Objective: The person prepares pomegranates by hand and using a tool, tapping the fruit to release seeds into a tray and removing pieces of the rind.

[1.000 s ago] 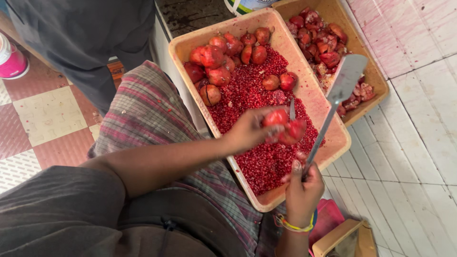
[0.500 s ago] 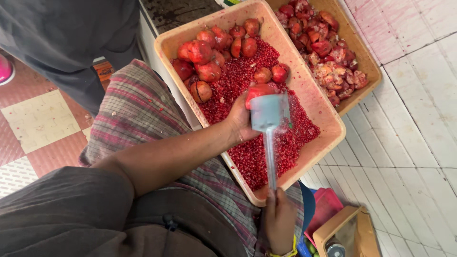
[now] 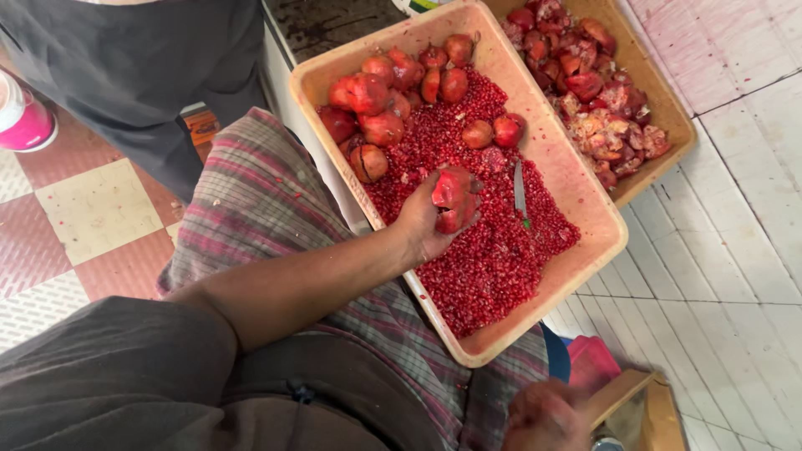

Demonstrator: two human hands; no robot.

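While the left hand (image 3: 430,219) closes its grip around a cut pomegranate (image 3: 455,199), it holds the fruit face down over the near tray (image 3: 558,159), just above the heap of loose seeds (image 3: 493,259). The right hand (image 3: 547,415) hangs low at the bottom edge, well away from the tray; its grip is turned from view, so I cannot tell whether it is closed or what, if anything, it has.

A small knife (image 3: 520,190) lies on the seeds just beside the held fruit. About 10 whole and halved pomegranates (image 3: 393,96) are piled at the tray's far end. To my eye the step in hand is emptying this fruit into the tray, and the next move would call for the right hand coming back up to work on it.

A second tray (image 3: 668,108) beyond, touching the first, holds spent peels (image 3: 597,92). Down by the right hand sits a tan box (image 3: 647,409) with a red packet (image 3: 593,363) beside it. A pink tub (image 3: 25,113) stands on the checked floor (image 3: 75,217) at far left, near a person in dark clothes (image 3: 142,67).
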